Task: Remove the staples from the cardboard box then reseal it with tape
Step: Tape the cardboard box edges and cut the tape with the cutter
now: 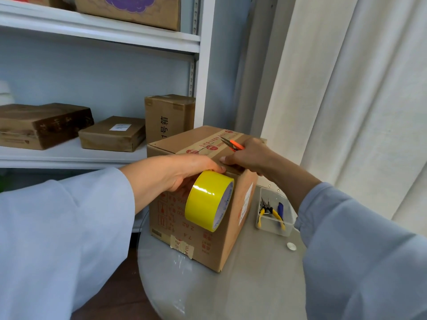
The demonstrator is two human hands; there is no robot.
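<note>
A brown cardboard box (221, 236) with red print stands on a round glass table (254, 292). My left hand (182, 172) grips a yellow tape roll (208, 199) against the box's near upper corner. My right hand (249, 155) rests on the box top near that corner and holds small orange snips (232, 144), their blades pointing left over the printed tape strip on the lid. Its thumb presses on the lid edge.
A clear plastic tray (275, 215) to the right of the box holds yellow-handled pliers (270, 215) and a blue tool. A small white cap (291, 246) lies on the table. A white shelf (69, 155) behind carries several brown parcels. A pale curtain (358, 100) hangs at the right.
</note>
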